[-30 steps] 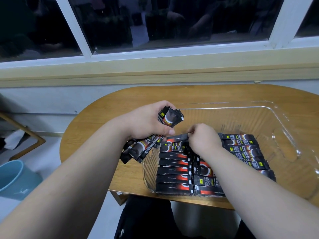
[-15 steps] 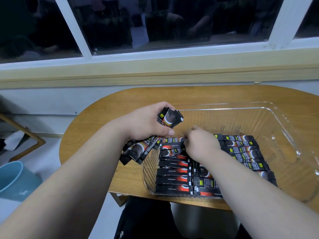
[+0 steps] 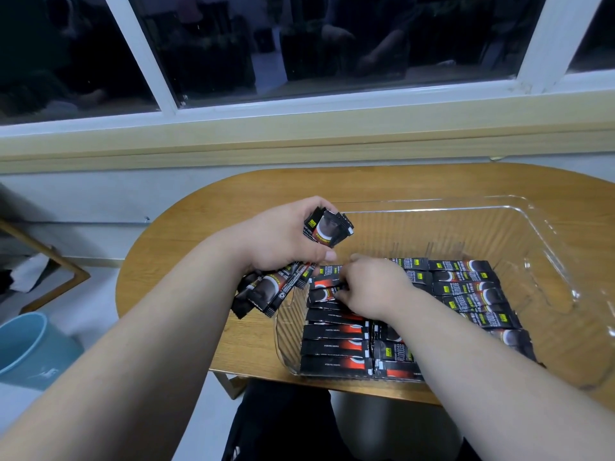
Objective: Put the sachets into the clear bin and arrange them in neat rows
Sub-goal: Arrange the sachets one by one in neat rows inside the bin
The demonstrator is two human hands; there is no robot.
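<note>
1. Left hand [image 3: 283, 237] is clamped round a fistful of spare sachets [image 3: 327, 227], parked right beside the other hand so refills are close.
2. Right hand [image 3: 372, 287] pinches one sachet [image 3: 327, 281] under its curled fingers, probably squaring it against the rows [image 3: 336, 344].
3. Those rows sit below both wrists, inside the clear bin [image 3: 545, 254] on the surface [image 3: 332, 184].

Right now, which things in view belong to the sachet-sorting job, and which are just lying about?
Job: clear bin; sachet rows laid in it; sachet bundle gripped by the left hand; right hand, fingers on the rows.
Lying about: blue bucket and wooden frame, both on the floor.
</note>
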